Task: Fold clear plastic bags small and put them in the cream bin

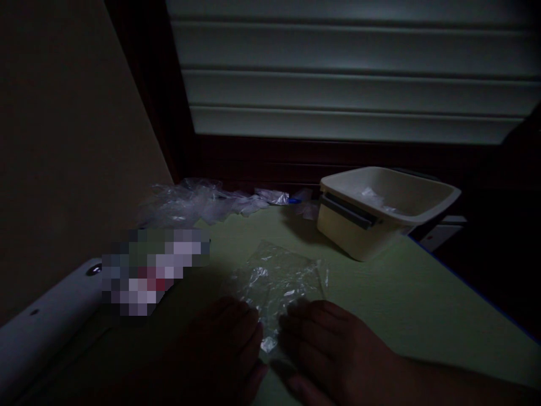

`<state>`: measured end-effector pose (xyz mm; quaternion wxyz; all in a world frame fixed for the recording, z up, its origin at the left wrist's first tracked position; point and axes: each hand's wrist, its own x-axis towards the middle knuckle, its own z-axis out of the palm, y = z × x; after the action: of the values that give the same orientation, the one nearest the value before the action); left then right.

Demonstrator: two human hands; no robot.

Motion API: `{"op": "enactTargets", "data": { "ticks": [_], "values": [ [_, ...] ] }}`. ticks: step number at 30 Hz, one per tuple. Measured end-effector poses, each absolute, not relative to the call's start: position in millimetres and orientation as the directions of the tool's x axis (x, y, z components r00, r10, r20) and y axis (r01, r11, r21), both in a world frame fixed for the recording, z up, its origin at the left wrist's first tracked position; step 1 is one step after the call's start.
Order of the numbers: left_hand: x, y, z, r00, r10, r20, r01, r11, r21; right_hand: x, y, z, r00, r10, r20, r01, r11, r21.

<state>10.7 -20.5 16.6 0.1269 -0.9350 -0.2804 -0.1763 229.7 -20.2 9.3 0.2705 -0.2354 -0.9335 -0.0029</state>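
A white, elongated device [46, 332] with a dark, shiny spot near its far end lies to the left of a person's left hand in a dimly lit corner. Just beyond its tip, ahead and to the left of the same hand, sits an object obscured by pixelation [156, 270]; a heap of crumpled clear plastic [186, 203] lies farther out past the fingers, by the wall. The left hand [230, 338], deep in shadow, rests palm down, fingers loosely extended and thumb apart, with no grip on anything visible. Between the two hands and reaching forward of them, a clear plastic bag [283, 273] lies spread on a green tabletop [443, 304], its near end wrinkled and glinting. Well ahead of the hands are a silvery wrapper [273, 196] and a small blue item [295, 201]. The right hand [329, 344] mirrors the left, palm down at the bag's right side, fingers extended, likewise showing no grasp. Ahead and to the right of it, a cream bin [350, 231] with a dark handle holds crumpled clear material [374, 197].
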Motion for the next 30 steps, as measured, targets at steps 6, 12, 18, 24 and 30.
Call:
{"op": "enactTargets", "data": {
  "ticks": [6,12,18,24,30],
  "values": [
    [10,-29,27,0.69,0.6,0.406,0.681,-0.728,-0.082,229,-20,8,-0.724,0.412,0.553,0.432,0.896,-0.102],
    [8,-28,24,0.681,0.557,0.475,0.687,-0.711,-0.15,229,-19,8,-0.713,0.398,0.578,0.412,0.904,-0.114],
    [8,-24,14,0.635,0.536,0.556,0.658,-0.753,-0.026,229,-21,8,-0.674,0.406,0.618,0.486,0.873,-0.043],
    [8,-23,14,0.65,0.546,0.528,0.656,-0.754,-0.029,229,-26,7,-0.656,0.345,0.671,0.507,0.861,0.053],
    [8,-27,15,0.687,0.532,0.496,0.64,-0.766,-0.065,229,-25,9,-0.66,0.429,0.617,0.498,0.865,-0.069]
  ]
}}
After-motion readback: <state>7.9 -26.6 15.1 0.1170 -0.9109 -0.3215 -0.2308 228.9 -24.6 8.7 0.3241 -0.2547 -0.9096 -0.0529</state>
